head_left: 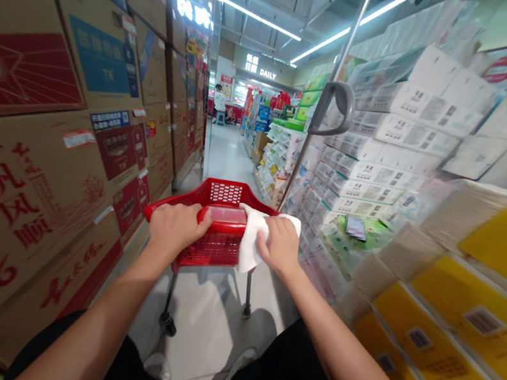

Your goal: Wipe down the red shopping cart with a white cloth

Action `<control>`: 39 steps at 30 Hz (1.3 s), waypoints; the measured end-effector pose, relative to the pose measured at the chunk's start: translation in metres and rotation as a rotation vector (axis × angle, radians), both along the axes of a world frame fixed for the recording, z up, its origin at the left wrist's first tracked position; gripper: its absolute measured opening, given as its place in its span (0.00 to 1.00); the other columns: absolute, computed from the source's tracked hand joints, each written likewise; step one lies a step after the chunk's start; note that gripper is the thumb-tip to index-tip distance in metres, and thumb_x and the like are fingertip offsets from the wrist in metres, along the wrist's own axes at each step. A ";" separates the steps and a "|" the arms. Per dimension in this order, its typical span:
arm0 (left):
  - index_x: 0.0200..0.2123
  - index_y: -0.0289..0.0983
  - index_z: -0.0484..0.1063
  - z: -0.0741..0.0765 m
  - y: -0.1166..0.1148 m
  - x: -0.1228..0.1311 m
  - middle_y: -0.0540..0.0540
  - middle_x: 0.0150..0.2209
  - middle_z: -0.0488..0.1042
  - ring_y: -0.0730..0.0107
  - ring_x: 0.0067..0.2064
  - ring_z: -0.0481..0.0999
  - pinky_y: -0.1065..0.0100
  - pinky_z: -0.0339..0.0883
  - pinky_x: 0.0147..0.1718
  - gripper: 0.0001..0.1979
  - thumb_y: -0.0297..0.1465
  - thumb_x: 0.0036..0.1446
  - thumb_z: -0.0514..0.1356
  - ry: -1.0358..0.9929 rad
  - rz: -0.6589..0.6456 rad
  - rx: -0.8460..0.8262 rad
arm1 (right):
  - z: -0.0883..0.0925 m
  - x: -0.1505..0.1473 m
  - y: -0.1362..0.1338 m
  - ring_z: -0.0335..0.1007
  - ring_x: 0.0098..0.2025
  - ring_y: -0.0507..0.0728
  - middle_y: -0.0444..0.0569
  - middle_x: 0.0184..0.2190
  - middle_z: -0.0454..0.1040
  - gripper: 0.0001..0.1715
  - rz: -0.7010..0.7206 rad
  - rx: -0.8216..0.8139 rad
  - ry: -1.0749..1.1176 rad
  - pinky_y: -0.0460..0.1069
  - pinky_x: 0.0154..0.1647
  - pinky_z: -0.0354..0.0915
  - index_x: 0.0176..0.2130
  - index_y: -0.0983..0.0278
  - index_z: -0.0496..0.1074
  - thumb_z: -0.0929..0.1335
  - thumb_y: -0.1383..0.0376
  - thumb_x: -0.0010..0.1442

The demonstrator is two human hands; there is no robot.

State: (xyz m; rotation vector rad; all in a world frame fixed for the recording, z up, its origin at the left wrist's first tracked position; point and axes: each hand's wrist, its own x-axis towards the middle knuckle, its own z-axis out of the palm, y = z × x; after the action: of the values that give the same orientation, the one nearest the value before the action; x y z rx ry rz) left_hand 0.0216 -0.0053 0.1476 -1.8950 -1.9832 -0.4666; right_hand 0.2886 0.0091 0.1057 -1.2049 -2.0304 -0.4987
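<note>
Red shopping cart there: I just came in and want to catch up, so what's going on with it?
Someone's left hand grips the left part of the handle of the red shopping cart. Their right hand holds a white cloth over the right part. The cart stands ahead of them between stacked cardboard boxes on the left and wrapped packs on the right. Whether it is rolling can't be told.

I can see the left hand point(178, 224) gripping the handle point(227, 228) of a red shopping cart point(214, 251) — the right hand point(280, 245) holds a white cloth point(250, 241) against it. Cardboard boxes point(49, 162) tower left of both hands — white packs point(423, 108) are stacked to their right.
</note>
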 end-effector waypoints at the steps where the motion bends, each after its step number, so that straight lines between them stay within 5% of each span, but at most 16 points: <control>1: 0.42 0.36 0.80 -0.001 0.000 -0.001 0.32 0.34 0.79 0.43 0.39 0.78 0.58 0.60 0.35 0.34 0.49 0.63 0.40 0.002 -0.003 0.002 | -0.001 -0.004 -0.001 0.66 0.48 0.63 0.55 0.43 0.75 0.22 0.001 0.008 -0.006 0.56 0.53 0.56 0.49 0.65 0.72 0.59 0.54 0.68; 9: 0.40 0.35 0.80 0.000 0.000 0.003 0.33 0.34 0.79 0.46 0.38 0.78 0.58 0.59 0.35 0.34 0.49 0.64 0.39 -0.005 -0.069 0.020 | 0.024 0.015 0.026 0.70 0.35 0.58 0.51 0.30 0.76 0.24 -0.143 -0.168 -0.105 0.51 0.39 0.57 0.31 0.61 0.73 0.56 0.57 0.69; 12: 0.39 0.34 0.81 0.000 0.001 0.010 0.31 0.33 0.79 0.45 0.38 0.78 0.57 0.59 0.37 0.33 0.48 0.63 0.41 -0.030 -0.027 0.048 | 0.029 0.000 0.015 0.71 0.37 0.61 0.53 0.33 0.78 0.23 -0.180 -0.168 -0.098 0.53 0.42 0.59 0.35 0.62 0.75 0.57 0.58 0.70; 18: 0.40 0.34 0.81 0.001 0.000 0.010 0.32 0.32 0.79 0.47 0.38 0.78 0.57 0.58 0.39 0.32 0.47 0.63 0.42 -0.022 -0.016 0.050 | 0.017 -0.043 -0.015 0.67 0.54 0.65 0.58 0.53 0.75 0.27 -0.070 -0.038 0.019 0.57 0.58 0.57 0.61 0.67 0.66 0.58 0.57 0.70; 25: 0.39 0.34 0.81 -0.001 -0.002 0.017 0.32 0.32 0.79 0.48 0.37 0.79 0.58 0.58 0.38 0.34 0.47 0.64 0.39 0.003 -0.078 0.075 | 0.039 -0.020 0.007 0.76 0.42 0.63 0.57 0.38 0.80 0.30 -0.305 -0.272 -0.031 0.55 0.46 0.61 0.42 0.62 0.77 0.54 0.51 0.72; 28: 0.39 0.33 0.81 -0.005 0.000 0.024 0.32 0.32 0.80 0.47 0.37 0.78 0.57 0.57 0.38 0.34 0.47 0.64 0.39 -0.017 -0.056 0.092 | 0.049 -0.025 0.013 0.77 0.42 0.63 0.55 0.36 0.81 0.31 -0.360 -0.380 -0.062 0.54 0.43 0.62 0.43 0.61 0.77 0.53 0.49 0.72; 35: 0.39 0.32 0.81 -0.007 0.003 0.025 0.30 0.33 0.79 0.47 0.37 0.78 0.57 0.56 0.38 0.35 0.47 0.64 0.38 -0.052 -0.047 0.097 | 0.047 -0.073 0.007 0.72 0.47 0.63 0.52 0.44 0.77 0.22 -0.153 -0.204 -0.104 0.56 0.49 0.62 0.50 0.59 0.73 0.57 0.53 0.71; 39: 0.38 0.33 0.81 -0.006 0.001 0.023 0.31 0.33 0.79 0.47 0.37 0.78 0.56 0.57 0.39 0.36 0.47 0.65 0.37 -0.044 -0.058 0.100 | 0.044 -0.074 -0.001 0.68 0.53 0.62 0.53 0.48 0.76 0.23 0.057 -0.106 -0.121 0.56 0.57 0.59 0.56 0.60 0.71 0.58 0.54 0.71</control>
State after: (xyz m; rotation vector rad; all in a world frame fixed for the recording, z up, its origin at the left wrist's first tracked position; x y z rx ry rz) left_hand 0.0449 -0.0038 0.1414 -1.9004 -1.8983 -0.6165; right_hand 0.2150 0.0084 0.1496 -1.2012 -2.2116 -0.4503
